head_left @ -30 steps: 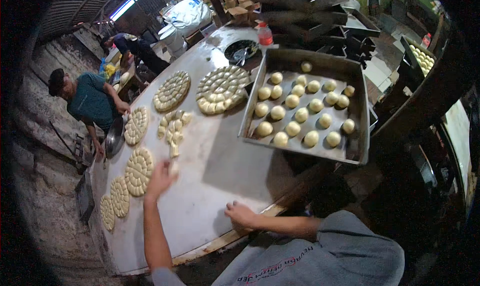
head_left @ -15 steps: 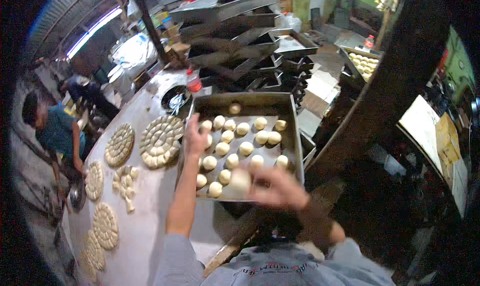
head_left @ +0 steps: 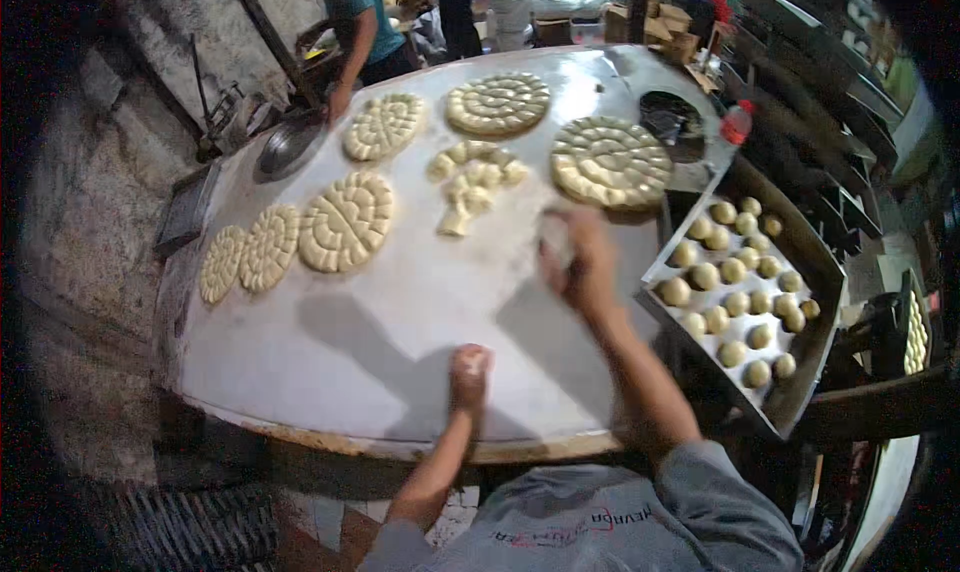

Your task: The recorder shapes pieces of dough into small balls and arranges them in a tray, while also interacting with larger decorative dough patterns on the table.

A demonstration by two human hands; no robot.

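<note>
Over the pale tabletop, my right hand is smeared by motion, its thumb and fingers apart and no dough visible between them. It is nearest a loose cluster of dough pieces and a large round of cut dough. Closer to the table's front edge, my left hand is closed; whether anything is inside its curled fingers is hidden. To the right a metal tray stands tilted in view, with several round dough balls spaced over its base.
More scored dough rounds lie across the table's left and far side. A co-worker's hand is beside a metal bowl at the far left. A dark round pan and a red-labelled bottle stand beyond the tray.
My view has swung left, so the tray now appears at the right. My right hand has left the tray and is over the table; my left hand has come away from the tray's left side.
</note>
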